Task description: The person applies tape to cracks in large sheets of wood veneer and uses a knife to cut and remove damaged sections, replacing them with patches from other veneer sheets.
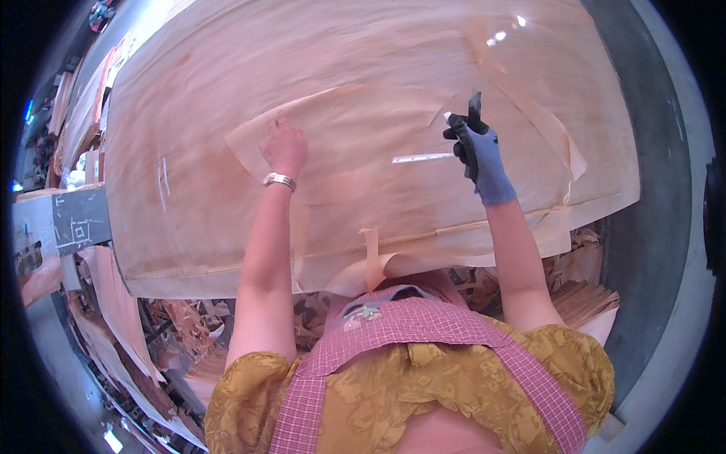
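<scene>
One large pale pink-tan sheet of thin wood veneer [227, 113] covers the surface, with one smaller loose veneer piece [363, 144] lying on it near the middle. The bare left hand [285, 147], wearing one silver bracelet [279, 180], presses flat and unclenched on that piece. The right hand [478, 147], in one blue-grey glove, grips one dark knife-like tool [474, 106] just right of it.

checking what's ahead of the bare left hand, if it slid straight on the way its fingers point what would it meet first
The left hand lies flat on a loose veneer piece, fingers pointing away from the person. Straight on, it would likely cross that piece's edge onto the large veneer sheet; nothing else shows there.
</scene>
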{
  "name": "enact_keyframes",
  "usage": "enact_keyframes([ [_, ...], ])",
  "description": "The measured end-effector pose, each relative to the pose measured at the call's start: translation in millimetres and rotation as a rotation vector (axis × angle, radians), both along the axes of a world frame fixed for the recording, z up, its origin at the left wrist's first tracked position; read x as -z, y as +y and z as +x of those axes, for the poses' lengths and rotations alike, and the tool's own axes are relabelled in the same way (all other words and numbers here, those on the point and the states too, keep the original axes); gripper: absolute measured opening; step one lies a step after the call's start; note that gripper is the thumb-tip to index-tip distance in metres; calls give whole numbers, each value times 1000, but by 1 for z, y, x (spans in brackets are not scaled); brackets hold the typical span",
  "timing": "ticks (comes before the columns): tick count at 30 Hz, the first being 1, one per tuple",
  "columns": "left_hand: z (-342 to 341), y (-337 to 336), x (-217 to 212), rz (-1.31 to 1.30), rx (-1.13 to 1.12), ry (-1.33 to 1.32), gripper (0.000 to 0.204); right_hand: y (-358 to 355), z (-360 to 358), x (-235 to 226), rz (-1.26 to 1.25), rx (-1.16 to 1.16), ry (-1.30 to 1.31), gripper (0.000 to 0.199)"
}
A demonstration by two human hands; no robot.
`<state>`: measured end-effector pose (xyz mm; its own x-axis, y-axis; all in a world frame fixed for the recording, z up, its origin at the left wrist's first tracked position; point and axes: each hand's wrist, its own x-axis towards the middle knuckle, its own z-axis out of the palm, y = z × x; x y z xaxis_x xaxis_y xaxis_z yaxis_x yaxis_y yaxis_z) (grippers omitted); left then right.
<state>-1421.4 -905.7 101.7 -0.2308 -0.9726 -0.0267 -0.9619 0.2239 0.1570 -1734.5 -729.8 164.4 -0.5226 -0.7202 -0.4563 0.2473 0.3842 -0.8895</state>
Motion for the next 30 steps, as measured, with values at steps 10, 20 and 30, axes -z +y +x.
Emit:
enact_keyframes([
  [10, -202, 69, 29, 225, 728, 548, 29, 9, -53, 87, 39, 46, -236, 27],
  [20, -256, 40, 12, 1352, 362, 1007, 50, 20, -75, 46, -84, -29, -295, 35],
  [30, -267, 24, 21, 1468, 174, 1484, 54, 16, -76, 40, -77, -189, -207, 47],
])
